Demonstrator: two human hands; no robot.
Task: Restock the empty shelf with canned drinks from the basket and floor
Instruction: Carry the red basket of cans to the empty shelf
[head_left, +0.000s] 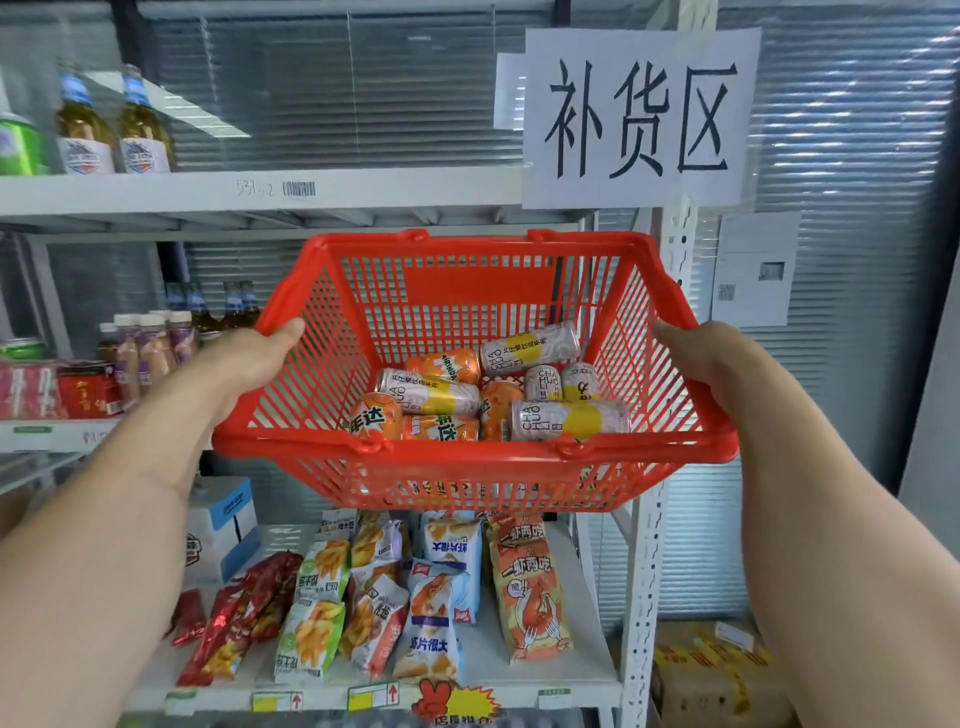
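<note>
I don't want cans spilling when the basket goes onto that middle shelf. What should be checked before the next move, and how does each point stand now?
1. Both hands on the basket: ok. The left hand and the right hand each grip a side rim of the red basket.
2. Basket level: not ok, it tips toward the camera.
3. Cans contained: ok, the orange cans and pale cans lie loose on its floor, below the rim.
4. Shelf space behind the basket: cannot tell, the basket hides it.
5. Bottles at the left: ok, apart from the basket.

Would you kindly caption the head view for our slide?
Both hands, left hand and right hand, hold a red basket of cans.
</note>
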